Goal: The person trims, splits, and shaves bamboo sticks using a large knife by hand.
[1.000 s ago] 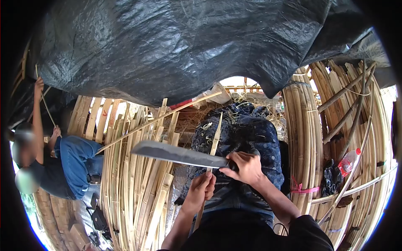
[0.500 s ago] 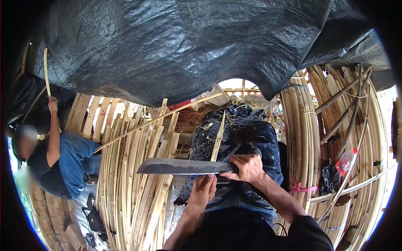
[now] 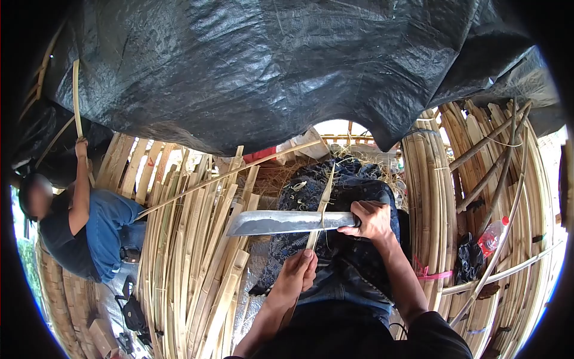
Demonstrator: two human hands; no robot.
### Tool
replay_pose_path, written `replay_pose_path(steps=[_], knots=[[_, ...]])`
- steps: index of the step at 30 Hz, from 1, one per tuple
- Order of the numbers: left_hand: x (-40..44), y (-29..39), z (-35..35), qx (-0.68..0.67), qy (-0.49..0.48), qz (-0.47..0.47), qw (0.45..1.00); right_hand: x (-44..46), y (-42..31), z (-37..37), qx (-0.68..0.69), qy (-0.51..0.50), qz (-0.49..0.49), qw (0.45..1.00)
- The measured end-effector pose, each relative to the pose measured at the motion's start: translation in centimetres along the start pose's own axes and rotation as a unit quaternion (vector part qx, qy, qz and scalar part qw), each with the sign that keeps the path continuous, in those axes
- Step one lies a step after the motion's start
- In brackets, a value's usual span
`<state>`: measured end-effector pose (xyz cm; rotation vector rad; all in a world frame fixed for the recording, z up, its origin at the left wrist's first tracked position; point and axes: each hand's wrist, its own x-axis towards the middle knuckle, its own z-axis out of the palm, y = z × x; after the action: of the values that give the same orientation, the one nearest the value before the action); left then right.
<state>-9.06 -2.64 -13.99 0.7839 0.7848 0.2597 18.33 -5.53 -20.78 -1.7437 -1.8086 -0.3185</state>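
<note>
No text, label, brand, number or sign is showing legibly. The clear bottle [image 3: 492, 237] at the right is carrying a red area, but any lettering there is staying too small and blurred to read. A pale upright slat [image 3: 147, 166] at the left is bearing faint reddish marks, and these are not forming any letter or number that can be made out.
</note>
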Motion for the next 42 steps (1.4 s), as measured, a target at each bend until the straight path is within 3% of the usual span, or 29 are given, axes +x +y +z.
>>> replay_pose_path(steps=[5, 9, 12, 18, 20, 25, 28, 30, 34, 37, 38, 42], knots=[[-0.3, -0.7, -1.1, -0.022, 0.004, -0.003, 1.0, -0.4, -0.8, 0.9, 0.035, -0.032, 0.008, 0.999], [0.0, -1.2, -1.1, -0.037, 0.032, 0.007, 0.999, -0.8, -5.0, 0.4, 0.051, -0.077, 0.075, 0.993], [0.7, -2.2, -0.7, -0.047, 0.011, -0.022, 0.999, -0.3, -7.1, 0.2, 0.084, -0.064, 0.001, 0.994], [0.1, -2.3, -0.6, -0.046, 0.011, -0.014, 0.999, -0.7, -6.1, -0.2, 0.095, -0.065, 0.011, 0.993], [-0.1, -2.4, -0.4, -0.047, 0.008, -0.023, 0.999, 0.1, -3.2, -0.9, -0.011, -0.023, -0.026, 0.999], [0.8, -1.7, 0.0, -0.042, -0.003, -0.014, 0.999, -1.6, -4.7, -0.4, 0.046, -0.053, 0.098, 0.993], [0.8, -2.4, -0.2, -0.048, -0.006, -0.028, 0.998, -2.3, -5.7, -0.2, 0.035, -0.046, -0.006, 0.998], [0.1, -2.6, -0.7, -0.046, -0.016, -0.033, 0.998, -1.1, -2.3, -0.9, -0.034, -0.02, 0.008, 0.999], [0.1, -1.5, 0.1, -0.036, -0.018, -0.016, 0.999, -1.2, -3.6, -0.9, 0.037, -0.038, 0.108, 0.993], [-0.1, -1.7, 0.2, -0.035, -0.029, -0.028, 0.999, -0.8, -2.8, -1.8, 0.041, -0.029, 0.001, 0.999], [-0.1, -1.6, 0.2, -0.034, -0.032, -0.036, 0.998, -0.3, -1.8, -2.6, -0.014, -0.022, 0.012, 1.0], [0.0, -1.2, 0.6, -0.045, -0.026, -0.027, 0.998, -1.6, -2.9, -1.0, 0.035, -0.022, 0.113, 0.993]])
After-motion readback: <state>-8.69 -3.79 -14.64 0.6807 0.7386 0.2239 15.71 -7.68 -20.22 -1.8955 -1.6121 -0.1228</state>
